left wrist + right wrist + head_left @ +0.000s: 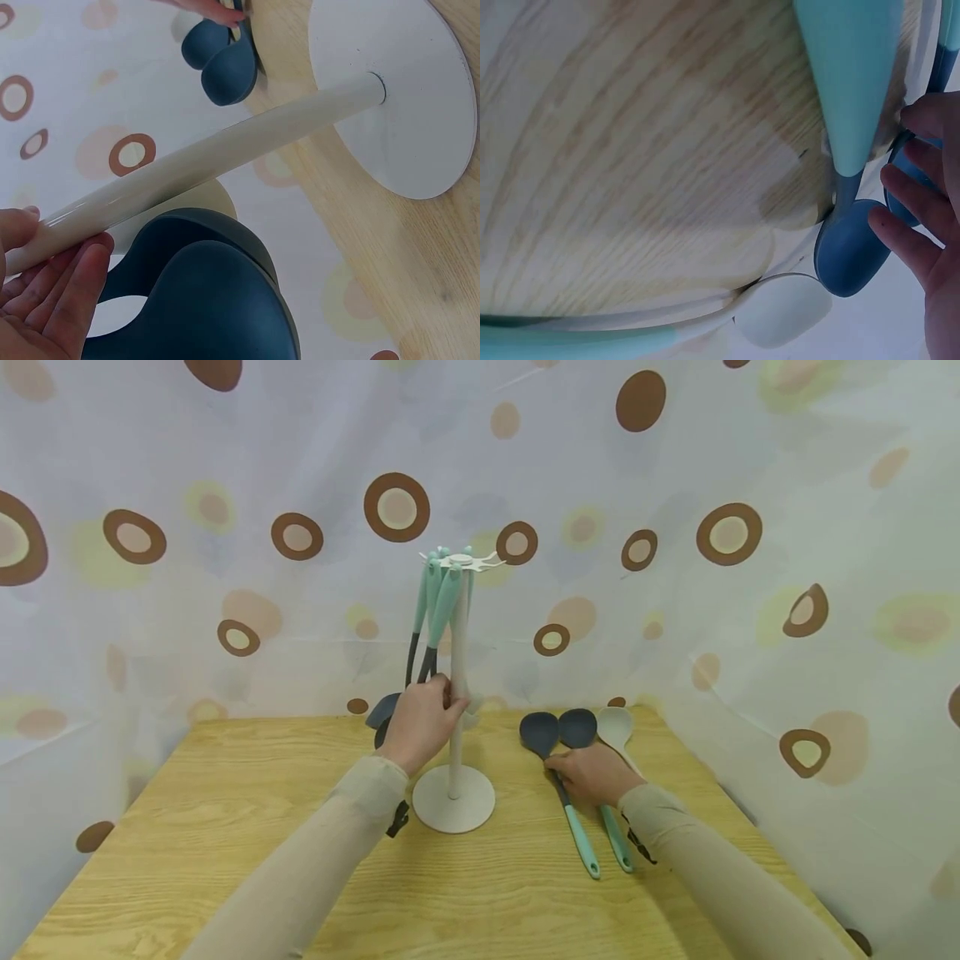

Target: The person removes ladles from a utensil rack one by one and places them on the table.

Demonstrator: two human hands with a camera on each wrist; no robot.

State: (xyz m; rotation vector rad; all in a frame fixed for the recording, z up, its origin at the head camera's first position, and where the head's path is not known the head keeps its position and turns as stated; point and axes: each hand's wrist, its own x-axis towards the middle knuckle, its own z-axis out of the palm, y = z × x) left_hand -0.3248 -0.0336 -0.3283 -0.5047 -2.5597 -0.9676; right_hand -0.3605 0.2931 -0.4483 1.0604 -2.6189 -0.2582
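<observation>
The left hand [420, 722] has its fingers and thumb clamped on the pole of a white stand [456, 743], upright on the wooden desk [225, 827], with teal-handled utensils [444, 602] hanging from its top. The right hand [596, 774] pinches the neck of a dark spoon [539, 732] lying on the desk, just beside a second dark spoon [578, 727] and a pale spoon [616, 725].
</observation>
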